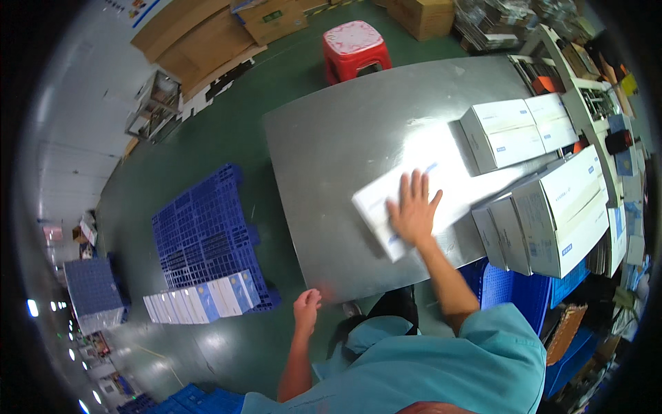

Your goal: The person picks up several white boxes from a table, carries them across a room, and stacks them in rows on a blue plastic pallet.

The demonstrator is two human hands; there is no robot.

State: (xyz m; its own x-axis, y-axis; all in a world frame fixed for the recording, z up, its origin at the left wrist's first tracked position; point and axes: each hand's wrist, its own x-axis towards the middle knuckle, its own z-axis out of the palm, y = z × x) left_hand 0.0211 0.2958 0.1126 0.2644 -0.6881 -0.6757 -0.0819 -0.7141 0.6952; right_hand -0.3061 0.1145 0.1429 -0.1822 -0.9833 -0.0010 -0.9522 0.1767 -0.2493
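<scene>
Item one: my right hand (414,207), fingers spread wide, palm pressed flat on a white flat box (407,200) with a thin blue stripe. The box lies tilted on the grey metal table (331,159), near the table's near edge and right of its middle; it holds nothing closed in the fingers, only rests on the lid.

Item two: my left hand (307,309), loosely curled, empty, hanging off the table's near left corner above the green floor (138,200), touching nothing I can see.

Item three: a pair of white cartons (517,131) on the far right of the table, side by side, well beyond my right hand.

Item four: a taller stack of white cartons (552,214) at the right edge, just beside the flat box's right end.

Item five: a blue plastic pallet (207,234) on the floor to the left, with a row of white and blue boxes (200,302) standing along its near edge.

Item six: a red plastic stool (355,48) on the floor past the far edge of the table.

Item seven: flattened brown cardboard (200,38) on the floor, far left.
</scene>
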